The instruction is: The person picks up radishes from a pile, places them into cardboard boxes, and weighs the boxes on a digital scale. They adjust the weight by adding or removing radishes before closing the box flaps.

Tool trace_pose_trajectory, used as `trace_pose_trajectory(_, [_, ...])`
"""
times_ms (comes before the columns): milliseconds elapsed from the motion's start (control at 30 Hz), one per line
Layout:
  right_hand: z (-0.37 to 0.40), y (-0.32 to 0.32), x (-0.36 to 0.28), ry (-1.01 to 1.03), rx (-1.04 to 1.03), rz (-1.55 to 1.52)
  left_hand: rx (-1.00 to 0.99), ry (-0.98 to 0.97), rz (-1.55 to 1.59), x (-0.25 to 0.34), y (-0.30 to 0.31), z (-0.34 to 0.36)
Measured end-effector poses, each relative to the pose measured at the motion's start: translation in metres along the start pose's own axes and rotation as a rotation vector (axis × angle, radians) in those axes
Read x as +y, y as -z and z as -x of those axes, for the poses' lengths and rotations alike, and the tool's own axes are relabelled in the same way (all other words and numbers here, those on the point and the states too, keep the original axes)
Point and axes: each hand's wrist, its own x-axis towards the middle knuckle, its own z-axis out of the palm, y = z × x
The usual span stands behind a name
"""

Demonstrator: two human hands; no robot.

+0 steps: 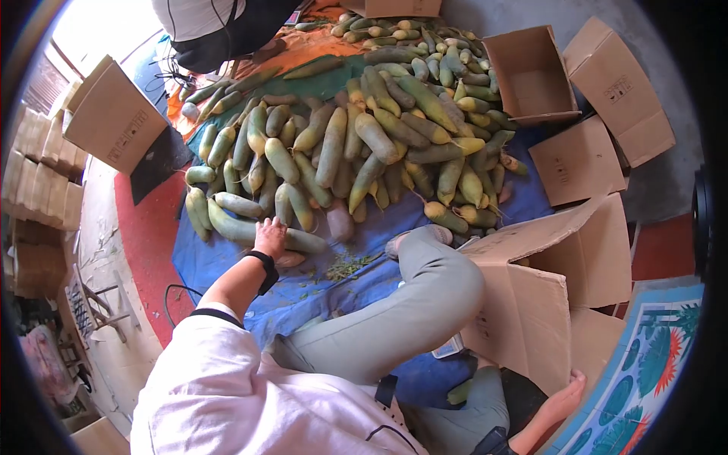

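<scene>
A large pile of long green and yellowish gourds [364, 136] lies on a blue tarp [227, 265] in front of me. My left hand [271, 236], with a black band on its wrist, reaches forward and curls over a long green gourd [307, 241] at the near edge of the pile. My right hand [567, 393] is low at the right, thumb up, gripping the bottom edge of an open cardboard box [531, 303] that stands beside my bent knee [440, 288]. The right hand's fingers are hidden behind the box.
Several empty cardboard boxes [576, 159] stand at the right, and another box [114, 117] at the left. Folded cartons [42, 174] are stacked on the far left. Another person [216, 30] crouches at the far side of the pile. A patterned mat [652, 364] lies at the lower right.
</scene>
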Motion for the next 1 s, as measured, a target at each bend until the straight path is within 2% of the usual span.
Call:
trace_pose_trajectory(100, [-0.004,-0.002,0.015,-0.001,0.008,-0.027,0.097,-0.01,-0.021,-0.005,-0.011,0.001])
trace_pose_trajectory(200, [-0.006,-0.003,0.022,-0.004,0.004,-0.056,0.068,-0.004,-0.061,-0.009,-0.01,0.007])
trace_pose_trajectory(367, [-0.009,-0.006,0.032,-0.012,-0.012,-0.126,0.038,0.029,-0.097,-0.013,-0.044,-0.001])
trace_pose_trajectory(433, [-0.009,-0.008,0.035,0.112,0.062,-0.039,0.026,0.019,-0.118,-0.01,-0.03,0.007])
trace_pose_trajectory(533, [-0.01,-0.011,0.037,0.135,0.084,-0.059,-0.009,0.022,-0.083,-0.012,-0.029,0.01])
trace_pose_trajectory(633, [-0.008,-0.007,0.029,0.023,0.029,-0.086,-0.042,-0.02,-0.107,-0.017,-0.021,0.02])
trace_pose_trajectory(833, [-0.008,-0.005,0.026,0.104,0.049,-0.03,-0.038,-0.103,-0.106,-0.027,-0.03,0.042])
trace_pose_trajectory(1000, [-0.005,-0.004,0.017,0.054,0.052,-0.032,-0.058,-0.109,-0.052,-0.033,-0.034,0.055])
